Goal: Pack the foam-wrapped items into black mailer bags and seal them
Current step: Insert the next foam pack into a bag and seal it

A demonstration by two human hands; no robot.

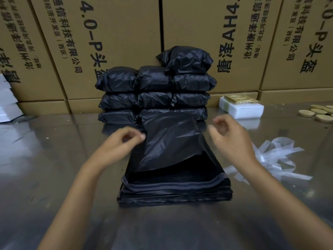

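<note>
From the head camera, the left hand (124, 141) has its fingers curled, and its fingertips pinch the left edge of the top mailer bag (169, 141), whose far end is lifted up off the stack of flat black bags (173, 192) lying between the two forearms. The right hand (228, 136) hovers just right of the lifted bag with its fingers loosely curled; it is blurred, and whether it touches the plastic cannot be told. Beyond both hands, sealed black parcels (156, 91) are piled in rows against a wall of printed cardboard cartons (115, 33). To the far right of the right hand a foam-wrapped item (241, 107) sits on the glossy table (54, 159), with small tan oval discs (320, 113) further right. Near the right wrist lies a heap of clear plastic strips (275, 156). Far left of the left hand, white boxes (8, 103) stand at the frame's edge.
</note>
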